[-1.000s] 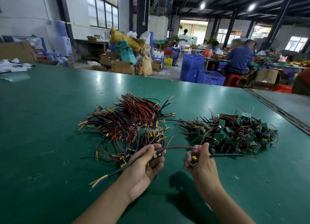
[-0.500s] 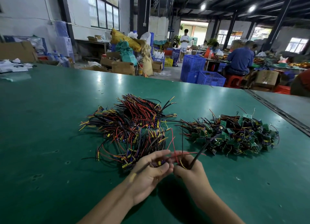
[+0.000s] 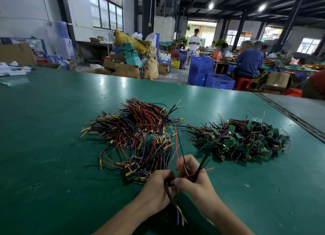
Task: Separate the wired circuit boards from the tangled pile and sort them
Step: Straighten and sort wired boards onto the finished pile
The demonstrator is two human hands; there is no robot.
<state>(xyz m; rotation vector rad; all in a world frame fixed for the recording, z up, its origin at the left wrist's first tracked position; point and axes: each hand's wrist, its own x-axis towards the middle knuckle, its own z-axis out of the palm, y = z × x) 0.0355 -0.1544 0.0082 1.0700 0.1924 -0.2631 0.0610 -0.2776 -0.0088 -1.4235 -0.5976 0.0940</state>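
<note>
Room to move lies left of the hands, across the green surface; a seam bounds it on the right. At the near middle, the left hand grips a black cable and the right hand pinches thin wires. Just beyond is a wire pile, and to its right a tangled board pile. Blue crates stand past the far edge.

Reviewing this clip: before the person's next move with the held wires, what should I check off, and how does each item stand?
1. Grip of left hand on black cable: ok, fingers curled round it.
2. Grip of right hand on red wire: ok.
3. Held wires free of wire pile: cannot tell, the red wire overlaps it in view.
4. Board on the held piece: cannot tell, hidden by the hands.
5. Bare table beside the piles for setting down: ok.
</note>
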